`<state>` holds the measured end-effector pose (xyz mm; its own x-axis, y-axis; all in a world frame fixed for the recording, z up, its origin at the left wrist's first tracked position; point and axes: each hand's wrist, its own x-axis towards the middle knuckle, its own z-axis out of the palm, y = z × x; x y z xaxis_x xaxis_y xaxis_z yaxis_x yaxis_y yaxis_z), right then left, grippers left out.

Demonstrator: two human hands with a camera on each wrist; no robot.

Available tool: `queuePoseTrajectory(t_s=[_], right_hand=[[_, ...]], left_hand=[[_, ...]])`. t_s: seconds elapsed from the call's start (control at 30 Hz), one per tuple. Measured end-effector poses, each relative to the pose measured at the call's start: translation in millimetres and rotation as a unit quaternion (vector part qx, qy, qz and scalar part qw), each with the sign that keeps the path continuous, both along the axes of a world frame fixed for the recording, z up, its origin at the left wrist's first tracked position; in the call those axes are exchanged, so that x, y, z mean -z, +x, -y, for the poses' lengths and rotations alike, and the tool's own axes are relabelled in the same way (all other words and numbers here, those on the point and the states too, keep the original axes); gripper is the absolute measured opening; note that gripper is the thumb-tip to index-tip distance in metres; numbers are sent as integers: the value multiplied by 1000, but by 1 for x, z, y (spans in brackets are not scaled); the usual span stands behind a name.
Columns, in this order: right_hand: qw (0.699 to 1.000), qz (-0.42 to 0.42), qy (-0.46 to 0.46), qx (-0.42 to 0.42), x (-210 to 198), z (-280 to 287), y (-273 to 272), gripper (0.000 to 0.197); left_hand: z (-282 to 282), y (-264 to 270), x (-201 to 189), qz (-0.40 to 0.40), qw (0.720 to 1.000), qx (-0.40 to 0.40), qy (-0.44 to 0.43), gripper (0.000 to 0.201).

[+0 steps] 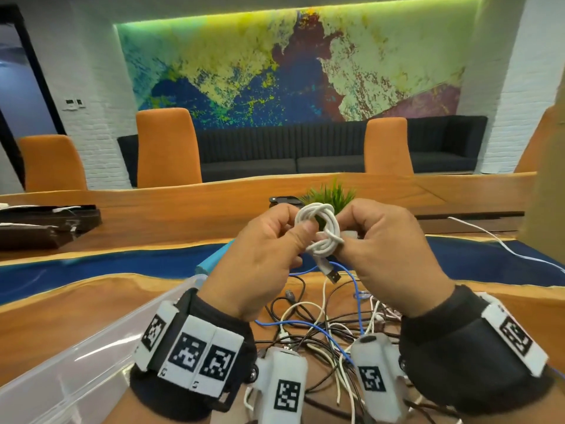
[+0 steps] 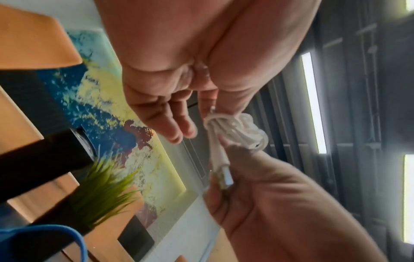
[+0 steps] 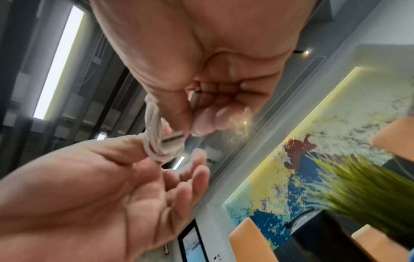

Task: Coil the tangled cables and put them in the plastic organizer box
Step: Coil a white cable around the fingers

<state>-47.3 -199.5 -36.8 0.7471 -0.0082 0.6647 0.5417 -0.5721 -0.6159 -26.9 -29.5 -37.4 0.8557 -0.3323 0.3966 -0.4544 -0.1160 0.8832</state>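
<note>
Between my two hands, just above the centre of the head view, I hold the white cable coil (image 1: 318, 231), wound into a small bundle with its loops standing roughly upright and a wrap cinched round its waist. My left hand (image 1: 269, 258) pinches the coil's left side between thumb and forefinger; in the right wrist view its other fingers (image 3: 190, 179) lie relaxed and spread beneath. My right hand (image 1: 388, 258) has its fingers curled, gripping the coil's right side, with what looks like the cable's small connector end tucked against the palm. The USB plug (image 1: 331, 273) hangs free below the bundle, pointing down and right toward the lower middle of the frame.

What the coming move turns on, as I judge it: the plastic organizer box (image 1: 91, 356) sits at lower left, its clear rim running diagonally up toward the centre, directly under and beside my left wrist. So the box lies down and left from the coil, and my left hand is the nearer one to carry it there. The coil's long axis runs top to bottom; I would need to tip it flat so it drops in without the dangling plug catching the rim.

Below my wrists, at lower centre and right, the tangled cables (image 1: 321, 325) in black, white and blue still lie heaped on the wooden table (image 1: 76, 307), not yet sorted.
</note>
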Motion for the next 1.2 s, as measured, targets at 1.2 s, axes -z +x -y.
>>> queuePoseTrajectory(t_s=[1.2], right_hand=[[992, 8, 113, -50, 19, -11, 15, 9]], left_hand=[[9, 5, 10, 175, 971, -157, 40, 8]])
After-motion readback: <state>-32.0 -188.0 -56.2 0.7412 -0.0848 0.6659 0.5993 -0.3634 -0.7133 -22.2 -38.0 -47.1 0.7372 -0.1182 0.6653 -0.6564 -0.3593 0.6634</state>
